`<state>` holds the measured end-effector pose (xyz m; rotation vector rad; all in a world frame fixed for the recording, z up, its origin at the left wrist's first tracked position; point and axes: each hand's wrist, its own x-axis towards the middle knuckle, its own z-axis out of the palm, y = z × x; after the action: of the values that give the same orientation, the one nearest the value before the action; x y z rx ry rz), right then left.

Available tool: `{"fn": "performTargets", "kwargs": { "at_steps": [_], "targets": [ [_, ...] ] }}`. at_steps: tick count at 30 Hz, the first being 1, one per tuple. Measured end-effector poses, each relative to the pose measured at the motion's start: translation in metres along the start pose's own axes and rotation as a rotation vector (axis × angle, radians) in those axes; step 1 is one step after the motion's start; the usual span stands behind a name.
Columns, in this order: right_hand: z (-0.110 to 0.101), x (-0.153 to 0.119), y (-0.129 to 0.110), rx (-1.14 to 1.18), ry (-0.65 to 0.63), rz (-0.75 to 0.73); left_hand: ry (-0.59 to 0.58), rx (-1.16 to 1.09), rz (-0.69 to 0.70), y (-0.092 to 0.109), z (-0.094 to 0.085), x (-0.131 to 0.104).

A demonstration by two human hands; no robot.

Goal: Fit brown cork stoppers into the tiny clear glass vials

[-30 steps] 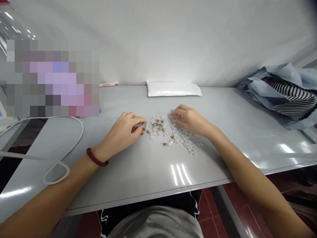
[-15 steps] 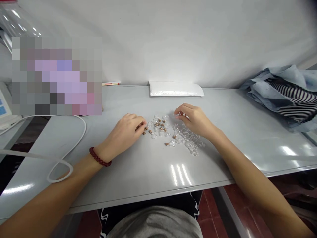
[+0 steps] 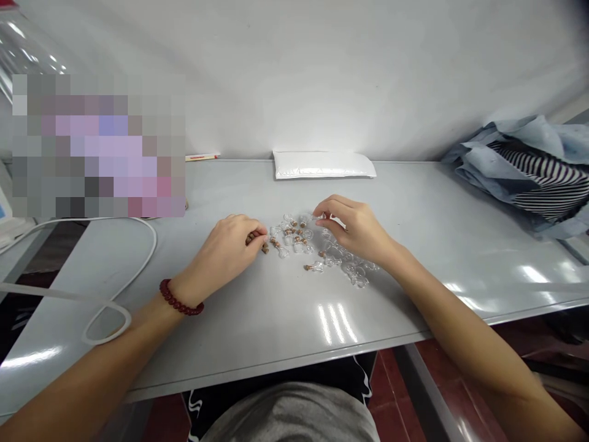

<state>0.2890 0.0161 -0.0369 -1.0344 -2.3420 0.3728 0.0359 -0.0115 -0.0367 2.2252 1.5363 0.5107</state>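
Observation:
My left hand (image 3: 232, 248) rests low over the table with thumb and index finger pinched together. Small brown cork stoppers (image 3: 251, 238) show at its fingertips, partly hidden by the fingers. My right hand (image 3: 361, 227) has its thumb and fingertips closed on a tiny clear glass bottle (image 3: 321, 216), mostly covered by the fingers. Between the hands lies a cluster of corked mini bottles (image 3: 298, 240). Under and in front of my right hand is a pile of clear mini bottles (image 3: 352, 261). One corked bottle (image 3: 314, 267) lies on its side nearer to me.
A white padded envelope (image 3: 324, 166) lies against the wall. At the right is a blue cloth bag (image 3: 529, 166) with a striped lining. A white cable (image 3: 150, 245) loops at the left, near my forearm. A pen-like stick (image 3: 201, 158) lies at the back beside a blurred-out area.
My right hand has moved slightly left, towards the corked bottles, with the small bottle at its fingertips. The left hand has shifted a little left, and more cork shows at its fingers.

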Motion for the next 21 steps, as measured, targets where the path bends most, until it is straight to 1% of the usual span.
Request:
{"fn": "performTargets", "kwargs": {
  "at_steps": [3, 5, 6, 8, 11, 14, 18, 21],
  "targets": [
    [0.001, 0.0, -0.001, 0.019, -0.014, 0.021, 0.014, 0.004, 0.008, 0.0, 0.0, -0.001],
    [0.002, 0.0, -0.004, 0.065, -0.01, 0.026, 0.056, -0.028, -0.017, 0.003, 0.0, -0.002],
    [0.003, 0.0, -0.006, 0.104, -0.009, 0.033, 0.081, -0.072, -0.041, 0.005, -0.001, -0.003],
    [0.005, 0.0, -0.013, 0.218, -0.022, 0.077, 0.106, -0.234, -0.101, 0.012, -0.003, -0.005],
    [0.01, -0.001, -0.028, 0.402, -0.073, 0.159, 0.07, -0.534, -0.153, 0.023, -0.007, -0.008],
    [0.016, -0.001, -0.039, 0.509, -0.082, 0.179, 0.039, -0.733, -0.166, 0.028, -0.006, -0.01],
    [0.02, -0.002, -0.045, 0.547, -0.03, 0.187, -0.043, -0.909, -0.219, 0.025, 0.0, -0.011],
    [0.021, -0.002, -0.045, 0.536, -0.018, 0.189, -0.05, -0.943, -0.236, 0.023, 0.003, -0.011]
  ]
}}
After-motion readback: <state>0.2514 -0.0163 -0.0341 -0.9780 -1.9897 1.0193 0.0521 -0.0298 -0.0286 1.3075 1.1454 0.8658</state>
